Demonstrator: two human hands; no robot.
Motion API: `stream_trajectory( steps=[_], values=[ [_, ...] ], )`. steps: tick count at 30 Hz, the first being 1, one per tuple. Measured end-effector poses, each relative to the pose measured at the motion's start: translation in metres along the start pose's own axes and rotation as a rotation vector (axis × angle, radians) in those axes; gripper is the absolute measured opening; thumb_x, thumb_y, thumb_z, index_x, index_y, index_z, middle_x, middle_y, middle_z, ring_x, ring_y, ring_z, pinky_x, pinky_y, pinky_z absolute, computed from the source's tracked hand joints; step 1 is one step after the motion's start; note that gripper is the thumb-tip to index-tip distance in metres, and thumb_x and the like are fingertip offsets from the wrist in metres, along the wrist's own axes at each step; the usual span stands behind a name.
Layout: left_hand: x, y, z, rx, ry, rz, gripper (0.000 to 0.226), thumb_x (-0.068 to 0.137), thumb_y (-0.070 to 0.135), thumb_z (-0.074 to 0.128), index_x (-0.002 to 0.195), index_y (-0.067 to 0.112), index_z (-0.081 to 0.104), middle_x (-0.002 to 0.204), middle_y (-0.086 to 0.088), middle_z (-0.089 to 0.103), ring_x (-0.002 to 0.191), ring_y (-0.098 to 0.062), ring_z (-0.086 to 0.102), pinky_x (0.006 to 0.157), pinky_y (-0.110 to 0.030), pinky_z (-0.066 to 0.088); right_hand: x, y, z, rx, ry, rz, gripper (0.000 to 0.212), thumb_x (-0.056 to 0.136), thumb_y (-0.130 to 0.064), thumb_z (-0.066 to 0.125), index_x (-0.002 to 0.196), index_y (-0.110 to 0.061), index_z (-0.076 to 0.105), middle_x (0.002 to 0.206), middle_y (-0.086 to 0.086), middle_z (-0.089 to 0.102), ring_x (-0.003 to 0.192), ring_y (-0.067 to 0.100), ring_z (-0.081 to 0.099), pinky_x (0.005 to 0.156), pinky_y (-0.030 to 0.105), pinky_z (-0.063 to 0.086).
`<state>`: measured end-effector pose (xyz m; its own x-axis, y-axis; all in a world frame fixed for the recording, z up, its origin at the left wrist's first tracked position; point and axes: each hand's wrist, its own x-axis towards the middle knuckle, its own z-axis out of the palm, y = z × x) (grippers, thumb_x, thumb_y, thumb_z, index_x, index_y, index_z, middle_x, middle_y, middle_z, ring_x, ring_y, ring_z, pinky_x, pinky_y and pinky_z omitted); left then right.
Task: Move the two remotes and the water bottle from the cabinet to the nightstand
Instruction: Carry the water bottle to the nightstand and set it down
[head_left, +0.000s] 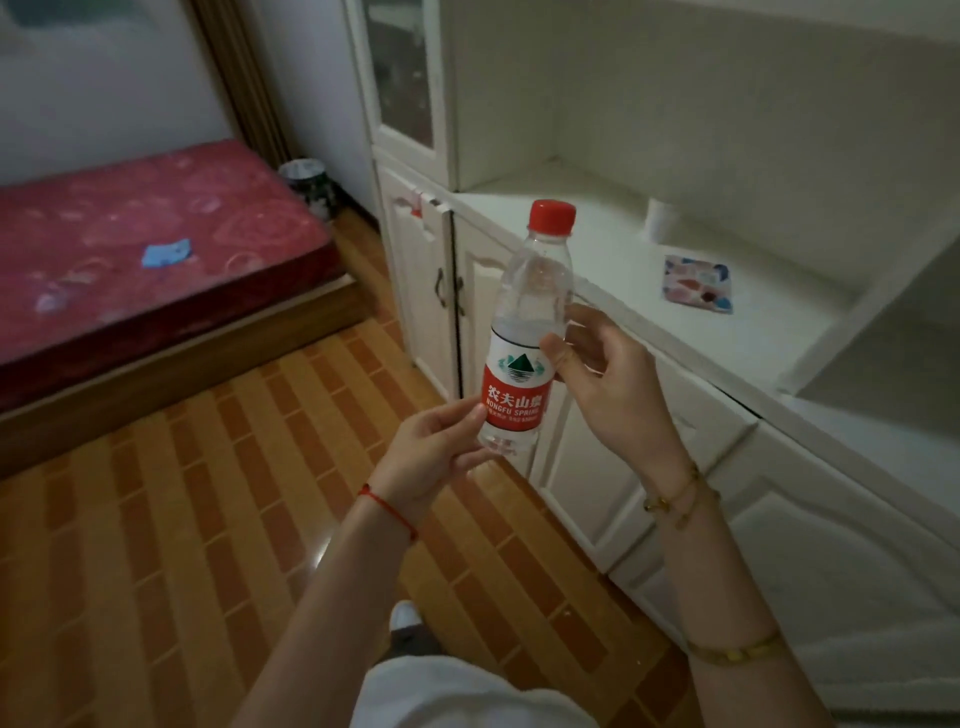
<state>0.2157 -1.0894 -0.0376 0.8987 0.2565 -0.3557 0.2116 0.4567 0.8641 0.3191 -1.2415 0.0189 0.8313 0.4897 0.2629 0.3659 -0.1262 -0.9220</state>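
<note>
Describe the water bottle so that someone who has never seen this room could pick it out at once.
Find the white cabinet on the right. In front of its counter, the left hand and right hand hold a clear water bottle upright. Its red cap and red-and-white label set it apart.

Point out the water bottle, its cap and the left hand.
water bottle (517, 384): head view, on the red label.
cap (552, 214): head view, on its red side.
left hand (431, 457): head view, on the palm.
</note>
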Motion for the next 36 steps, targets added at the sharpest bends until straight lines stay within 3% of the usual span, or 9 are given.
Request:
stream_trajectory(
  steps=[5, 10, 17, 24, 30, 36],
  values=[
    [0.001, 0.005, -0.063, -0.057, 0.157, 0.018, 0.042, 0.093, 0.015, 0.058, 0.134, 0.002, 0.055, 0.115, -0.016, 0.072, 0.101, -0.026, 0.071, 0.086, -0.032, 0.057, 0.033, 0.008, 0.071, 0.060, -0.177, 0.004, 0.026, 0.090, -0.034, 0.063, 0.115, -0.036, 0.055, 0.113, -0.007, 0.070, 0.102, 0.004, 0.068, 0.087, 0.030, 0.059],
    [0.005, 0.026, -0.132, -0.087, 0.295, 0.053, 0.042, 0.093, 0.016, 0.059, 0.132, 0.003, 0.056, 0.116, -0.014, 0.072, 0.100, -0.022, 0.071, 0.083, -0.026, 0.059, 0.075, 0.006, 0.150, 0.112, -0.311, -0.006, 0.047, 0.083, -0.045, 0.062, 0.123, -0.019, 0.061, 0.116, -0.004, 0.071, 0.105, 0.005, 0.068, 0.090, 0.036, 0.058],
    [-0.001, 0.061, -0.235, -0.140, 0.442, 0.086, 0.037, 0.092, 0.014, 0.059, 0.128, 0.003, 0.059, 0.114, -0.012, 0.073, 0.103, -0.022, 0.071, 0.080, -0.025, 0.059, 0.122, -0.008, 0.270, 0.140, -0.494, -0.058, 0.053, 0.084, -0.051, 0.061, 0.127, -0.021, 0.059, 0.118, -0.008, 0.070, 0.108, 0.006, 0.066, 0.091, 0.039, 0.058],
    [-0.006, 0.081, -0.320, -0.185, 0.577, 0.096, 0.038, 0.093, 0.016, 0.060, 0.129, 0.006, 0.059, 0.118, -0.011, 0.072, 0.111, -0.024, 0.068, 0.096, -0.035, 0.053, 0.156, -0.017, 0.376, 0.141, -0.655, -0.110, 0.054, 0.084, -0.050, 0.061, 0.130, -0.022, 0.057, 0.118, -0.013, 0.068, 0.108, 0.000, 0.064, 0.090, 0.032, 0.058],
    [0.007, 0.100, -0.390, -0.257, 0.720, 0.116, 0.045, 0.090, 0.016, 0.062, 0.133, 0.004, 0.056, 0.120, -0.012, 0.070, 0.113, -0.026, 0.067, 0.094, -0.036, 0.054, 0.196, -0.021, 0.463, 0.178, -0.810, -0.142, 0.053, 0.087, -0.045, 0.061, 0.132, -0.016, 0.056, 0.121, -0.008, 0.068, 0.110, 0.002, 0.064, 0.091, 0.033, 0.057],
    [0.034, 0.134, -0.459, -0.306, 0.860, 0.156, 0.040, 0.091, 0.015, 0.062, 0.130, 0.007, 0.059, 0.116, -0.008, 0.073, 0.104, -0.019, 0.071, 0.082, -0.027, 0.058, 0.255, -0.024, 0.559, 0.189, -0.937, -0.205, 0.053, 0.087, -0.045, 0.060, 0.132, -0.017, 0.056, 0.121, -0.009, 0.068, 0.110, 0.003, 0.064, 0.092, 0.036, 0.057]
  ],
)
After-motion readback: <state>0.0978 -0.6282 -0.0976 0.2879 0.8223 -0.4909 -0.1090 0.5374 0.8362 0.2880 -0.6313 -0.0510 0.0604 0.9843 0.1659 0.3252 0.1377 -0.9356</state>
